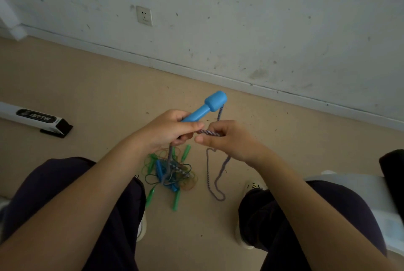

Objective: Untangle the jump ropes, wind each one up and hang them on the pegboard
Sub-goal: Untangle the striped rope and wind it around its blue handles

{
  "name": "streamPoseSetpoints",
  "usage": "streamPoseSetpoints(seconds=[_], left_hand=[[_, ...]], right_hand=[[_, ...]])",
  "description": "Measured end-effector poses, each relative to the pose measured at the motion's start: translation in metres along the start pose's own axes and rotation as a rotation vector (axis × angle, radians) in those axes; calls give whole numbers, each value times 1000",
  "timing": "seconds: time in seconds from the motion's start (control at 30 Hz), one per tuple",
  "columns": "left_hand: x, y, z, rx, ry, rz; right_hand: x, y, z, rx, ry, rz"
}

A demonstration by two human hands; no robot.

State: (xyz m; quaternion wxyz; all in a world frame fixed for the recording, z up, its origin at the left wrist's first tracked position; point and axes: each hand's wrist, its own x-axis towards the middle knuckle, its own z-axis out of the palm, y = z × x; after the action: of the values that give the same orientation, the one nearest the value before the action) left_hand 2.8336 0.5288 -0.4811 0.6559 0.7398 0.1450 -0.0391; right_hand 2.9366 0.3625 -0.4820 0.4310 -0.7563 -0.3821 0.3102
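Observation:
My left hand (168,128) grips a blue jump-rope handle (207,105) that points up and away, toward the wall. A braided purple-and-white rope (211,174) leaves the handle's thick end, runs to my right hand (227,139), which pinches it, and hangs below in a long loop toward the floor. Another strand drops from my left hand into a tangled pile (170,174) of green, blue and braided ropes on the floor between my knees. Several green handles (176,202) stick out of the pile. No pegboard is in view.
A white and black box (37,118) lies on the tan floor at the left. A stained white wall with a socket (144,16) stands close ahead. My legs flank the pile, and a white seat edge (358,180) shows at the right.

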Motion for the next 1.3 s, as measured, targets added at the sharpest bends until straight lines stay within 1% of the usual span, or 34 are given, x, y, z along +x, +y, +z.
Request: streamPoseSetpoints(seconds=[0.07, 0.17, 0.2, 0.23, 0.27, 0.33, 0.43, 0.5, 0.57, 0.67, 0.77, 0.9, 1.0, 1.07, 1.1, 1.13, 1.23, 1.3], left_hand=[[-1, 3, -9, -8, 16, 6], [-3, 5, -27, 7, 90, 13], [-3, 4, -33, 15, 119, 14], [-4, 3, -36, 23, 142, 15], [-5, 2, -38, 30, 155, 17], [-6, 1, -34, 43, 145, 23], [-6, 1, -12, 62, 71, 11], [-5, 1, 2, 51, 17, 3], [-4, 2, 9, 50, -10, -7], [-5, 5, 3, 58, -13, -1], [-5, 6, -12, 81, 67, 18], [-6, 4, -32, 53, 199, 57], [-9, 3, -40, 95, 230, 58], [-10, 3, -42, 119, 232, 53], [-11, 2, -41, 125, 230, 50], [-11, 2, -40, 126, 226, 48], [-10, 2, -32, 93, 191, 45], [-10, 1, -21, 65, 129, 43]], right_hand=[[0, -5, -9, 67, 99, -5], [0, -1, -30, 160, 350, -33], [0, 2, -36, 172, 397, -46], [-1, 3, -40, 173, 408, -56], [-2, 5, -42, 163, 382, -60], [-3, 6, -38, 162, 270, -46], [-2, 4, -17, 177, 72, -23], [-2, 4, -4, 136, -15, -19], [-1, 4, 2, 91, -41, -40], [0, 1, 1, 80, -13, -34], [3, -2, -10, 118, 107, -30], [1, 1, -31, 98, 362, -19], [0, 6, -37, 127, 553, -12], [0, 7, -40, 168, 641, 3], [0, 7, -42, 188, 642, 7], [-1, 7, -44, 205, 599, 3], [-4, 4, -38, 198, 305, -52], [-4, 0, -27, 204, 127, -24]])
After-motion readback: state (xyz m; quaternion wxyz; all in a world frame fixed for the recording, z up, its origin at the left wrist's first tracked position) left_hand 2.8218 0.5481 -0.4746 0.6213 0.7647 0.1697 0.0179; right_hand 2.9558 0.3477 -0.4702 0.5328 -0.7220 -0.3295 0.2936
